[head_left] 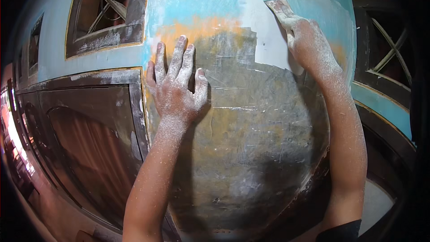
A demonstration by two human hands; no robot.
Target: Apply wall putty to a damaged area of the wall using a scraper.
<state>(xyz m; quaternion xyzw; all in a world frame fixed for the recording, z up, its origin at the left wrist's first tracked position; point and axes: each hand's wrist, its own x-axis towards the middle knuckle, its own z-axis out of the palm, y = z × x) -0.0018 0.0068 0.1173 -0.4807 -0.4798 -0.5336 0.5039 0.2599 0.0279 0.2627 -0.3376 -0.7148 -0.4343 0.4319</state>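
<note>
My right hand [309,40] grips a putty knife [280,10] with a broad, stained blade, held up against the wall. Beside the blade lies a smooth white patch of filler [268,33]. My left hand [177,76] rests on the wall [242,134] with its fingers spread, holding nothing. White dust covers both hands and forearms. Under the white patch the wall is grey-brown and scraped, with an orange band [197,27] and turquoise paint [201,0] higher up. The handle of the knife is mostly hidden by my fingers.
A dark wooden door [89,134] stands to the left, below a dark-framed window opening [105,9] with crossed bars. Another barred window [387,45] is at the right. Brightness shows at the far left edge.
</note>
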